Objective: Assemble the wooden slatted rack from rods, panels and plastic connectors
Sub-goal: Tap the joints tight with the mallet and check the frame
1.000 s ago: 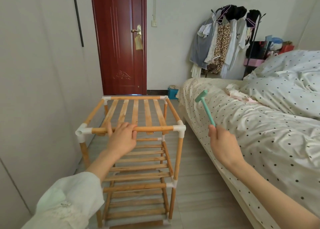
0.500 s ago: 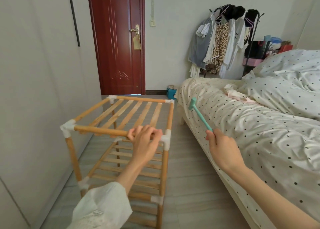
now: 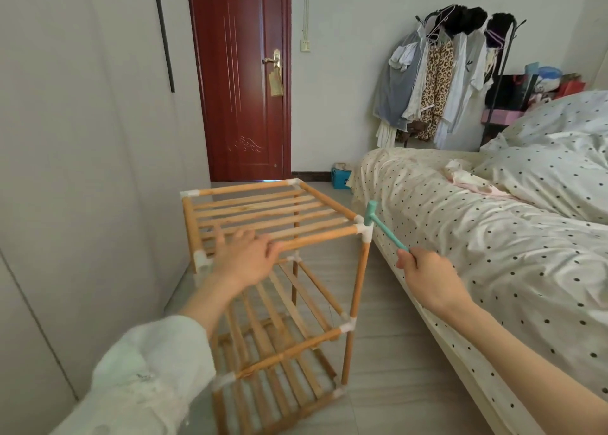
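Seen from head cam, looking down and fwd, places given relative to the rack. Nearest: bottom tier of wooden slatted rack, standing upright on pale floor, slats in, white plastic connectors at corners. Above it, middle tier, also slatted and closed by rods w/ connectors. Looks fully framed: three tiers, four uprights, no loose rods or panels visible nearby. Judged nearly done; only seating of joints seems left.

At near edge of top tier: left hand, fingers curled over front rod, gripping it to steady the rack. White sleeve trailing back toward viewer.

Right of rack, level w/ top tier: right hand, fingers closed round handle of small teal mallet. Mallet head just beside, maybe touching, near-right top corner connector; contact cannot be told for sure. Prob. tapping that joint home.

Farther: top tier slats running across, back corners capped w/ connectors. Left of rack, pale wall, close. Right of rack, bed w/ dotted cover. Beyond rack, dark red door; beyond and right, clothes rail hung w/ garments
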Demonstrator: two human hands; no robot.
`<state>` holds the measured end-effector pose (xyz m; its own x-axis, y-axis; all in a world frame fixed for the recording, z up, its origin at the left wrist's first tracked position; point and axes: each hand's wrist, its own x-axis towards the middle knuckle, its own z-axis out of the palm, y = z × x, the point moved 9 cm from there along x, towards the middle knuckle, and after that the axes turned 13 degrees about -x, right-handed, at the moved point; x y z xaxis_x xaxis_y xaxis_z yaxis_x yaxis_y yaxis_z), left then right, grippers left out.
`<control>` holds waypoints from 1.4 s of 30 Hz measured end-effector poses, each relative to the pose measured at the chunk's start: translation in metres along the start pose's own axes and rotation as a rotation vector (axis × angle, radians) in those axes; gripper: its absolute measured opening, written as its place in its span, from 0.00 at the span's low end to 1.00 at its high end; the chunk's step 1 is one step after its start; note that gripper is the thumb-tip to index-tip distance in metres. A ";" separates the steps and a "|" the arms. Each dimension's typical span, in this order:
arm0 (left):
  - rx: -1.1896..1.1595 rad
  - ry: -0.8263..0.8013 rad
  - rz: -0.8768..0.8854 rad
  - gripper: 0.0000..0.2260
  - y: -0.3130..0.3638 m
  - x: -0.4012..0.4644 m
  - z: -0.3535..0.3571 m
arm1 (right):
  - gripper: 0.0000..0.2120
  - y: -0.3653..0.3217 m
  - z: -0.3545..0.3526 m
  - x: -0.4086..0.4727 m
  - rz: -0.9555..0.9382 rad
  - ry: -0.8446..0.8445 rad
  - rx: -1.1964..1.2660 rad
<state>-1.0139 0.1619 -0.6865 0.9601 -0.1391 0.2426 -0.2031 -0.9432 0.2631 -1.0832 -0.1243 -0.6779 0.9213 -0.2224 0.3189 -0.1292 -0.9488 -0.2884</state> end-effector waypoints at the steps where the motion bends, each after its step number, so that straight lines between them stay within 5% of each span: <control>1: 0.107 0.084 0.073 0.23 0.016 -0.010 0.003 | 0.19 -0.001 -0.001 0.003 -0.004 -0.017 -0.017; 4: 0.126 0.304 0.158 0.23 0.031 -0.025 -0.001 | 0.18 -0.009 -0.036 0.017 -0.028 0.112 0.035; 8: 0.110 0.408 0.186 0.13 0.027 -0.024 -0.003 | 0.16 -0.004 -0.094 0.005 0.043 0.582 0.284; 9: 0.107 0.417 0.182 0.12 0.027 -0.024 -0.004 | 0.16 0.000 -0.081 0.005 0.098 0.539 0.269; 12: 0.089 0.424 0.186 0.11 0.025 -0.022 -0.003 | 0.16 0.007 0.013 0.012 0.139 -0.043 -0.090; 13: 0.098 0.438 0.196 0.11 0.024 -0.021 -0.004 | 0.17 0.008 0.021 0.014 0.129 -0.091 -0.104; 18: 0.119 0.511 0.243 0.14 0.020 -0.022 -0.011 | 0.18 0.009 -0.045 0.018 0.133 0.406 0.263; 21: 0.083 0.485 0.250 0.11 0.018 -0.025 -0.011 | 0.18 0.005 0.020 0.008 0.114 -0.060 -0.126; 23: 0.083 0.483 0.258 0.12 0.018 -0.026 -0.011 | 0.19 0.007 0.026 0.009 0.077 -0.113 -0.185; 26: 0.086 0.489 0.266 0.15 0.018 -0.027 -0.014 | 0.20 0.001 -0.038 0.026 0.074 0.304 0.094; 28: 0.074 0.470 0.268 0.14 0.018 -0.028 -0.014 | 0.18 0.002 -0.055 0.020 0.111 0.433 0.233; 32: 0.051 0.427 0.274 0.16 0.015 -0.028 -0.013 | 0.20 0.009 0.028 0.012 0.133 -0.105 -0.176; 37: 0.065 0.403 0.258 0.16 0.007 -0.024 -0.010 | 0.18 0.018 -0.054 0.005 0.189 0.530 0.337; 38: 0.060 0.393 0.249 0.17 0.007 -0.023 -0.010 | 0.16 0.020 -0.049 0.000 0.218 0.508 0.364; 42: 0.052 0.384 0.248 0.15 0.007 -0.025 -0.009 | 0.15 0.021 0.052 -0.005 0.134 -0.166 -0.144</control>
<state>-1.0410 0.1615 -0.6820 0.7408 -0.2501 0.6234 -0.3987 -0.9107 0.1084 -1.0715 -0.1317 -0.7327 0.9386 -0.3194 0.1303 -0.2939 -0.9383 -0.1823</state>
